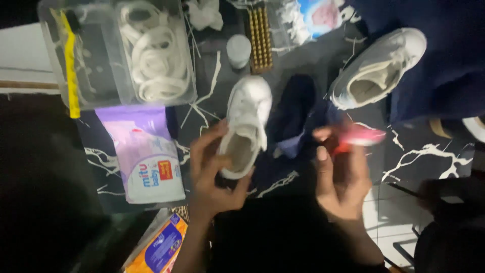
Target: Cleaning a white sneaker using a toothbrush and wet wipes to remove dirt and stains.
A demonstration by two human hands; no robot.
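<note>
My left hand (211,172) grips the heel of a small white shoe (247,119), which points away from me over the black marbled table (419,156). My right hand (341,177) holds a blurred red and pink object (358,137) near a dark blue cloth (295,114) that lies beside the shoe. A second white shoe (379,68) rests on its side at the upper right, apart from both hands.
A clear plastic box (108,50) with white laces (159,58) sits at the upper left. Below it lies a purple pack of wipes (146,154). An orange and blue packet (159,247) is at the bottom. A small white jar (238,50) and a gold strip (260,38) stand at the back.
</note>
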